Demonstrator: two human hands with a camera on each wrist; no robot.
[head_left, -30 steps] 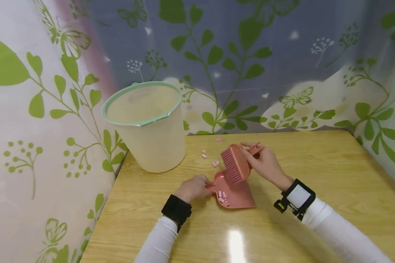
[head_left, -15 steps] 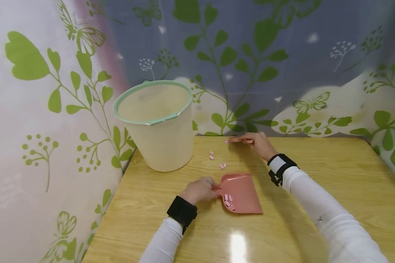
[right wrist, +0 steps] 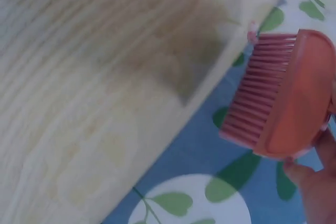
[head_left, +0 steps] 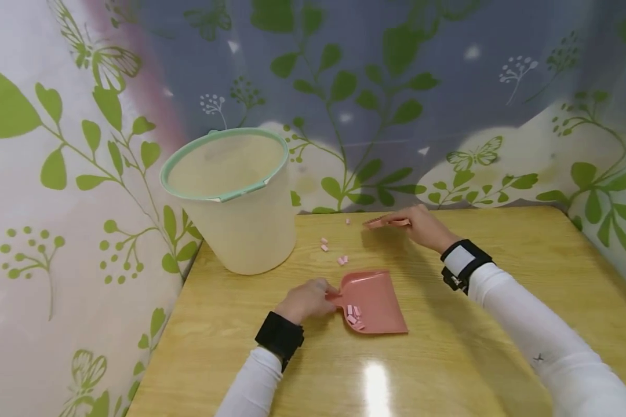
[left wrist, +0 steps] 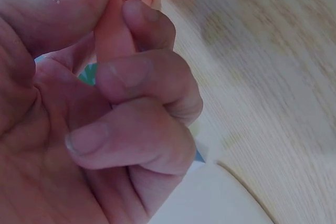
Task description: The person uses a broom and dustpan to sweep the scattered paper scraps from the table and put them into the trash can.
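My left hand point(head_left: 306, 300) pinches the short handle of a pink dustpan point(head_left: 378, 301) on the table, its wide edge facing right. Several small pink pieces point(head_left: 352, 318) lie in the pan near the handle side. In the left wrist view the handle point(left wrist: 114, 30) sits between thumb and curled fingers. Near the table's back edge my right hand point(head_left: 429, 227) holds a pink hand brush point(right wrist: 294, 95), seen edge-on in the head view. Its bristles point(right wrist: 262, 87) point left toward a loose pink piece point(head_left: 348, 221). More loose pieces point(head_left: 342, 260) lie between the pan and the bucket.
A tall cream bucket point(head_left: 247, 231) with a green rim stands at the table's back left corner. Behind and to the left hangs a leaf-patterned curtain point(head_left: 313, 104), close along the wooden table's point(head_left: 475, 359) edges.
My right hand has carried the brush from over the dustpan to the table's back edge. Fewer pieces show at the back than before. The left hand keeps its hold on the dustpan.
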